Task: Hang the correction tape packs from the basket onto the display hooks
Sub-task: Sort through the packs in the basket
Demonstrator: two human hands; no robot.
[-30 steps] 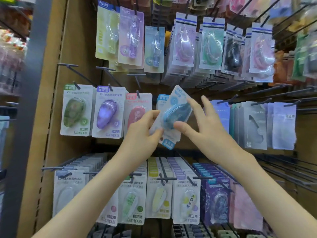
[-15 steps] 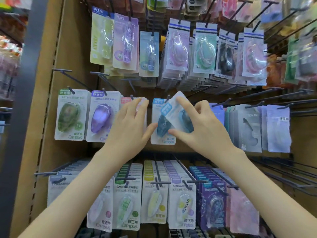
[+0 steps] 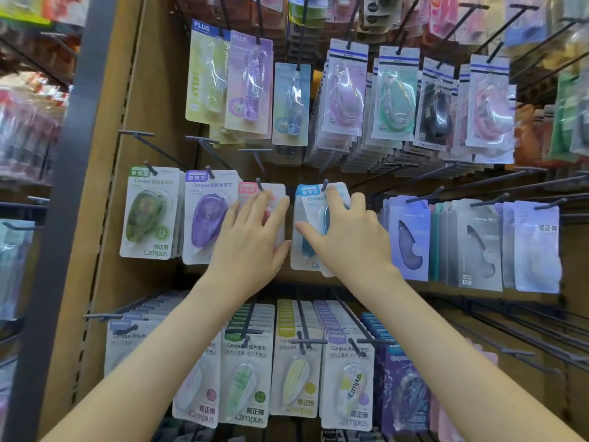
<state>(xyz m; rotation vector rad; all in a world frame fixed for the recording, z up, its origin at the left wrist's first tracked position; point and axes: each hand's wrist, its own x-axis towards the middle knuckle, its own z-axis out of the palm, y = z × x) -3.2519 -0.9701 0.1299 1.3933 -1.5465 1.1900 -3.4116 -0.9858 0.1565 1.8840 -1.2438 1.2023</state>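
- The green pack and the purple pack hang straight on their own hooks at the left, apart from both hands; nothing seems to threaten them
- The left grip is open, with straight fingers lying flat on the pink pack and covering most of it; too firm a push here could swing that pack or slide it back along its hook
- The blue pack, the one being hung, is up at the hook in the middle row, slightly tilted and lying over a second blue pack already hanging there
- The right grip is closed on the blue pack, thumb at its left edge and fingers curled over its front
- Likely trouble: the hole misses the hook tip and the card bends or catches; if it is let go too soon, the pack would drop onto the rows below; a shove could also jolt the hanging blue pack loose
- Both forearms pass just above the hook ends of the bottom row, so a dip could snag a pack there
- The hang hole sits behind the fingers and the hook tip, so I cannot tell whether the pack is threaded on yet
- The basket is out of view; the lilac packs further right are too blurred for their print to be read
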